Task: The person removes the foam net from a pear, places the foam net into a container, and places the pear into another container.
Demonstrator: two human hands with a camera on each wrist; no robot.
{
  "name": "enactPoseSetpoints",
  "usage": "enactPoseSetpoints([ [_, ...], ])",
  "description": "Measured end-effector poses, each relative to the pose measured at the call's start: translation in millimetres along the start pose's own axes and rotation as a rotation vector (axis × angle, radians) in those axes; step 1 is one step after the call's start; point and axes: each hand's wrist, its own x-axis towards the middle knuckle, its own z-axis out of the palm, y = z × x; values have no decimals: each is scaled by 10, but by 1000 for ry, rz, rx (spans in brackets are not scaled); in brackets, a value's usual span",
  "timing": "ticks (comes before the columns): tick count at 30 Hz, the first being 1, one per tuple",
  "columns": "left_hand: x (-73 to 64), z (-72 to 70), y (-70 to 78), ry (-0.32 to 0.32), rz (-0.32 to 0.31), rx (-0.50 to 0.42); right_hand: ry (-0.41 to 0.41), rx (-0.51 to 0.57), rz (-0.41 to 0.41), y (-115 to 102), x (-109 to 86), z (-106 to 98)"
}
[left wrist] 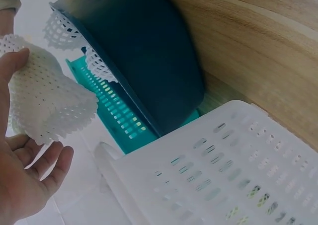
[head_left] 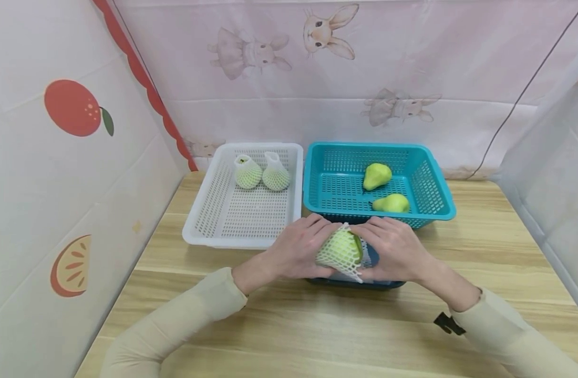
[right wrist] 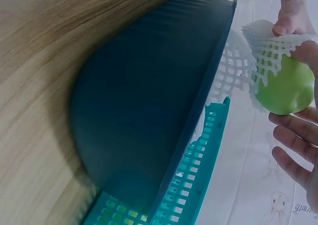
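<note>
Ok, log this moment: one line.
left hand, right hand: hold partly netted fruit; white basket: two netted fruits; teal basket: two bare pears

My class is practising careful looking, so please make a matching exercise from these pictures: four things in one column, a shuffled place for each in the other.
Things
1. Two bare pears
2. Dark blue bin
3. Two netted fruits
4. Partly netted fruit

Places
A. In the white basket
B. Between left hand and right hand
C. Inside the teal basket
D. On the table, on the person's side of the teal basket

Pairs: 1-C, 2-D, 3-A, 4-B
</note>
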Motion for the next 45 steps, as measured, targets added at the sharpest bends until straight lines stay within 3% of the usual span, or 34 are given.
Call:
enactPoseSetpoints([
  [12,-32,26,-34,-9,0,-3,39,14,24,94,-67,-57],
  [23,-20,18,-39,21,8,-11,75,-17,71,162,-127,-175],
  [45,33,5,-62,-35,-19,-2,169,-72,128,334,-339,-434],
])
